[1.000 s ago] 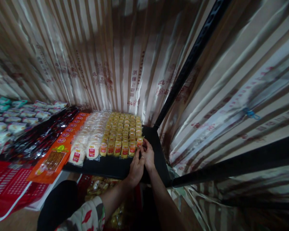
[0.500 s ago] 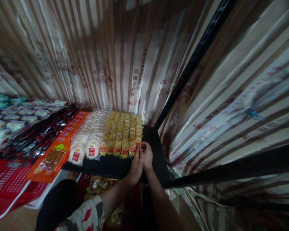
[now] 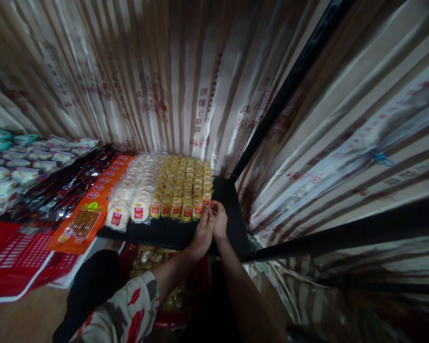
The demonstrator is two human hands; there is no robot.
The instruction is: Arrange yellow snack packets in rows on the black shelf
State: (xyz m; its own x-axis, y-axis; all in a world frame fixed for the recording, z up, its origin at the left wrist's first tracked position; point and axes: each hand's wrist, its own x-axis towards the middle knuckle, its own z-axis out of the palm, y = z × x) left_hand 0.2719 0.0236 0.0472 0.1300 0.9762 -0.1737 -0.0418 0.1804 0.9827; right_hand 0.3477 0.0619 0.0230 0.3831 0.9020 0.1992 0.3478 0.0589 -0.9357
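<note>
Rows of small yellow snack packets [image 3: 186, 183] with red labels lie on a black shelf [image 3: 171, 233], beside rows of pale round packets [image 3: 136, 190]. Both my hands meet at the near right corner of the yellow rows. My left hand [image 3: 203, 234] has its fingers curled against the last packet of the front row. Close beside it, my right hand [image 3: 219, 221] pinches at the same spot. What the fingers grip is too small to make out. A patterned sleeve [image 3: 128, 309] covers my left forearm.
Orange packets [image 3: 89, 214], dark glossy packets [image 3: 60, 190] and pale green-and-white packets [image 3: 17, 162] lie further left. A red printed sheet [image 3: 14, 257] hangs off the front. Striped curtain [image 3: 157, 81] closes the back and right. Black frame bars [image 3: 289, 81] rise at the right.
Both hands stayed together at the corner of the yellow rows, shifting slightly away from me. The view tipped a little downward.
</note>
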